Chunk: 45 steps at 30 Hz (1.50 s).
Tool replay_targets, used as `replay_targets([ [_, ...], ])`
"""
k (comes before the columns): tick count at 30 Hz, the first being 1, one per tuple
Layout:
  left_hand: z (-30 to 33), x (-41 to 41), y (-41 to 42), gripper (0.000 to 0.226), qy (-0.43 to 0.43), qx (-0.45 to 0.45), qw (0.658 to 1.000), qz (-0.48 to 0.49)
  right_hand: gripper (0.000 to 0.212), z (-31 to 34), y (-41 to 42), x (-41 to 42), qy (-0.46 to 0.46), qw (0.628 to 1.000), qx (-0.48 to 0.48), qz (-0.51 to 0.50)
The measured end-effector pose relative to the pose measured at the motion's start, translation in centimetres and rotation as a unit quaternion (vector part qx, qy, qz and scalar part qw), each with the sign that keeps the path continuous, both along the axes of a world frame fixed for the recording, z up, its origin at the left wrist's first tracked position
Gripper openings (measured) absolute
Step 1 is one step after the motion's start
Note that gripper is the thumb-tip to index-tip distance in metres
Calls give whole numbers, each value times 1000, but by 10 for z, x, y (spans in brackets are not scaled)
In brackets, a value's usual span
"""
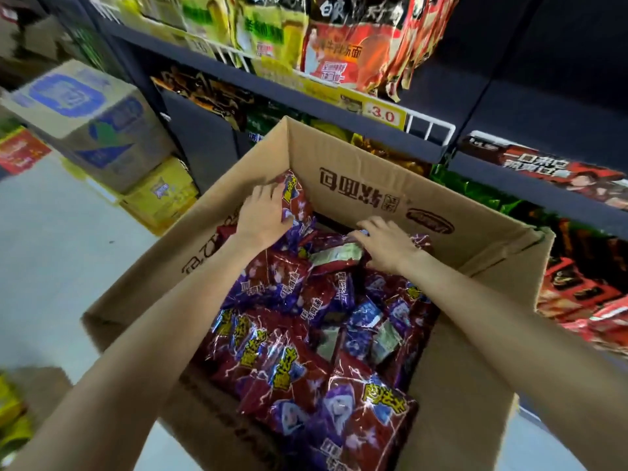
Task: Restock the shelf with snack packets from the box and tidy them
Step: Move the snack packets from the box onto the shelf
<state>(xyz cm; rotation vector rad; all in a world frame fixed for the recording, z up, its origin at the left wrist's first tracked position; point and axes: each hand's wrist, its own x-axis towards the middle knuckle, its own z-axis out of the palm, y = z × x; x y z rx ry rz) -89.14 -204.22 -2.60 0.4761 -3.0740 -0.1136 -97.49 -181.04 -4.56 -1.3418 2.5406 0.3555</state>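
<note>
"3.0" on yellow price tag [383, 116]

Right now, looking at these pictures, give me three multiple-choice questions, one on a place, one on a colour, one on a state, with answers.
1. Where do both hands reach?
A. onto the top shelf
B. into the open brown cardboard box
C. onto the floor

2. What colours are the glossy snack packets in that box?
A. red and purple
B. plain white
C. green and orange

3. What is the left hand doing?
A. hanging idle
B. gripping one upright packet at the box's far corner
C. pressing the price tag

Answers: B, both forearms run down between the box walls, the right hand on the pile; A, red and purple wrappers with yellow lettering; B, its fingers curl round that packet.
</note>
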Motion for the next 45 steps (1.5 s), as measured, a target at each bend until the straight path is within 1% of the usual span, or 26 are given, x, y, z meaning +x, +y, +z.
replay_targets([
  [2,-8,-9,0,72,-16,-16,1000,9,67,-8,-5,-3,-19,1000,-6,-19],
  [6,-14,-23,-1,71,2,-27,999,36,50,-15,-15,-10,-42,996,-61,-50],
  [8,-14,-29,-3,70,3,-2,999,45,34,-14,-18,-13,-48,990,-119,-51],
  [10,-14,-31,-4,62,3,29,999,31,21,-9,-20,-13,-52,978,-194,-48],
  [12,-12,-28,-3,51,24,52,998,1,19,1,-22,-11,-31,972,-233,-23],
  [14,-8,-21,-1,41,54,74,995,-27,17,13,-21,-8,1,969,-246,8],
  [17,6,-9,1,31,81,87,992,-43,13,36,-10,-5,16,964,-264,36],
  [21,40,6,2,27,128,66,989,-47,20,75,16,-1,36,950,-311,2],
  [23,59,15,5,26,137,59,988,-49,22,96,36,3,44,928,-370,-30],
  [26,87,32,16,22,150,69,985,-42,27,116,72,10,21,891,-444,-88],
  [29,109,47,42,18,176,120,976,-41,34,125,109,23,14,874,-469,-123],
  [32,134,60,80,16,209,172,961,-48,26,135,146,40,49,843,-514,-154],
  [35,159,66,123,13,261,213,939,-65,29,150,188,49,49,814,-550,-183],
  [38,182,56,164,17,303,199,928,-87,30,172,236,53,53,791,-576,-199],
  [42,209,25,223,20,355,206,904,-120,19,207,307,50,72,750,-613,-236],
  [45,224,-6,269,18,389,210,883,-158,24,233,359,37,123,712,-639,-263],
])
